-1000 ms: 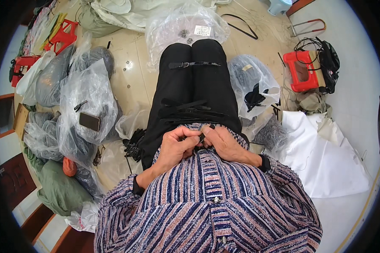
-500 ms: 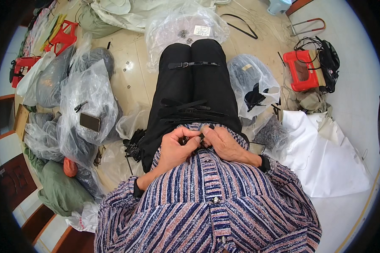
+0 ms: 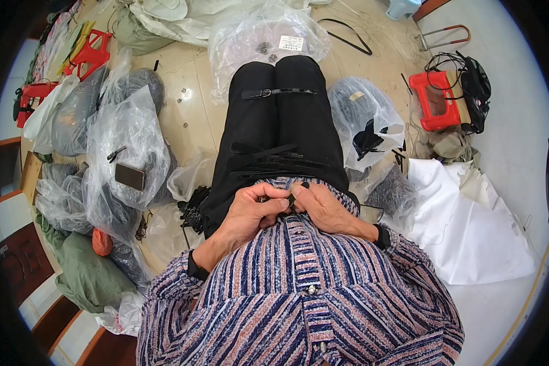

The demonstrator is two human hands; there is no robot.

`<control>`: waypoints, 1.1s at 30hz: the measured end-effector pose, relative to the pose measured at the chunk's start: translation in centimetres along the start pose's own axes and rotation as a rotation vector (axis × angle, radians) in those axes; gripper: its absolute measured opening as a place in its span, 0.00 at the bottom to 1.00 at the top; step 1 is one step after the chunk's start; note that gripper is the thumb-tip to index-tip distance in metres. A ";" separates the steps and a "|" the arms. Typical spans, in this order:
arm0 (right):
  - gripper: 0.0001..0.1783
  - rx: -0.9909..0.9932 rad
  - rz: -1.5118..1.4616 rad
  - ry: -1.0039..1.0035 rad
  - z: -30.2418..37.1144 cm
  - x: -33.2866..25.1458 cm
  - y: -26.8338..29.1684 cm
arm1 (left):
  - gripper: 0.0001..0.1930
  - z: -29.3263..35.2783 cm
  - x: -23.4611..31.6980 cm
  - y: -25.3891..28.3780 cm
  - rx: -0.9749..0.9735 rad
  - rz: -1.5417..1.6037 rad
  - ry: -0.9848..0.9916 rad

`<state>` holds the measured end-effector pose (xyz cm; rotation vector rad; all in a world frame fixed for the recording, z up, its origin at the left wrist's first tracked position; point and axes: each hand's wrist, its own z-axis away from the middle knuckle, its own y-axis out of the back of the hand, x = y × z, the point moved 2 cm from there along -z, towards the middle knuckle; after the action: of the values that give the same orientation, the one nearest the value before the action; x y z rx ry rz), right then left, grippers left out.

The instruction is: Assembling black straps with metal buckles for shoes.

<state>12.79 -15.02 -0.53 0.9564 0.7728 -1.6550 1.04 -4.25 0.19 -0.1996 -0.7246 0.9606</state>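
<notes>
My left hand (image 3: 250, 209) and my right hand (image 3: 324, 207) meet over my lap, just in front of the striped shirt. Thumbs and fingers of both are pinched on a narrow black strap (image 3: 305, 184); only its dark end and bits between the fingers show, and the rest is hidden. Several more black straps (image 3: 268, 160) lie across my thighs, close beyond the hands. Nearer the knees, one black strap with a metal buckle (image 3: 266, 93) lies crosswise on the black trousers.
Plastic bags of dark goods (image 3: 128, 152) crowd the left, with a phone (image 3: 130, 177) on top. Beside my left thigh lies a bundle of black straps (image 3: 193, 210). An open plastic bag (image 3: 366, 119), white sheeting (image 3: 463, 226) and a red stool (image 3: 434, 102) are at right.
My left hand has turned slightly, its thumb and fingers closing nearer together and its wrist shifting a little. My right hand stays nearly in place.
</notes>
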 end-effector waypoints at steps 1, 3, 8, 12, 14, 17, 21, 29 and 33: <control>0.25 -0.001 0.002 -0.001 0.0 0.0 0.0 | 0.05 0.0 0.0 0.0 -0.006 0.000 0.003; 0.25 -0.002 0.005 -0.004 0.0 0.0 0.1 | 0.05 -0.1 0.1 0.0 -0.014 0.000 0.006; 0.23 -0.074 0.102 -0.043 0.1 -0.5 0.2 | 0.05 0.2 0.5 -0.2 0.009 -0.073 0.010; 0.17 0.041 0.176 0.179 0.2 -0.5 -0.3 | 0.04 0.1 0.4 -0.2 0.019 -0.209 -0.038; 0.08 0.096 0.460 0.489 0.3 -0.5 -0.5 | 0.04 0.4 0.5 -0.2 0.042 -0.372 -0.102; 0.07 0.156 0.686 0.580 0.8 -1.0 -0.5 | 0.05 0.1 0.3 -0.3 0.013 -0.447 -0.202; 0.07 0.224 0.942 0.728 1.4 -1.7 -0.9 | 0.06 0.1 0.0 -0.5 -0.009 -0.478 -0.247; 0.07 0.167 1.026 0.782 2.0 -2.7 -0.6 | 0.08 0.7 -0.3 -1.1 -0.005 -0.581 -0.320; 0.05 0.222 0.920 0.709 2.1 -2.2 -0.1 | 0.06 1.3 -0.1 -1.4 -0.020 -0.512 -0.323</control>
<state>12.53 -15.79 2.40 1.7645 0.4542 -0.5835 1.06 -5.33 1.76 0.1269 -1.0213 0.4974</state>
